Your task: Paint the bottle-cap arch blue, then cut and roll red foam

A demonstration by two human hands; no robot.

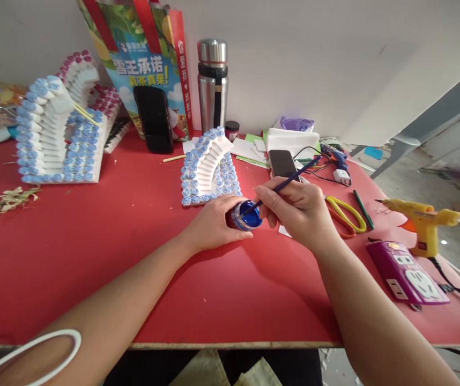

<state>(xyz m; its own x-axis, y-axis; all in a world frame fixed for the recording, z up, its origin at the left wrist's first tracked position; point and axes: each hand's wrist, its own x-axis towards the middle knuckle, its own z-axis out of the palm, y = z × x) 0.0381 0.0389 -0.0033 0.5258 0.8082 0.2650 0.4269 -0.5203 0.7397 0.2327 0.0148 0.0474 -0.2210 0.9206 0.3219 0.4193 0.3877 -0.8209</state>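
My left hand (pixel 216 221) wraps around a small jar of blue paint (pixel 250 215), tilted with its mouth toward my right. Between the thumb and fingers of my right hand (pixel 294 210) is a slim paintbrush (pixel 290 180) with a dark blue handle. Its lower end dips into the jar's mouth, so the bristles are hard to make out. Just behind the jar stands a small white stepped model (pixel 208 174), edged with blue rosettes. A larger model of the same kind (pixel 55 134) stands at the left, a yellow stick resting across it.
Behind are a steel flask (pixel 213 86), a printed bag (pixel 149 64) and an upright black phone (pixel 153 119). On the right lie another phone (pixel 284 165), yellow-and-orange scissors (pixel 346 214), a yellow glue gun (pixel 423 220) and a purple power strip (pixel 407 272). Dried strips (pixel 7 203) lie left.
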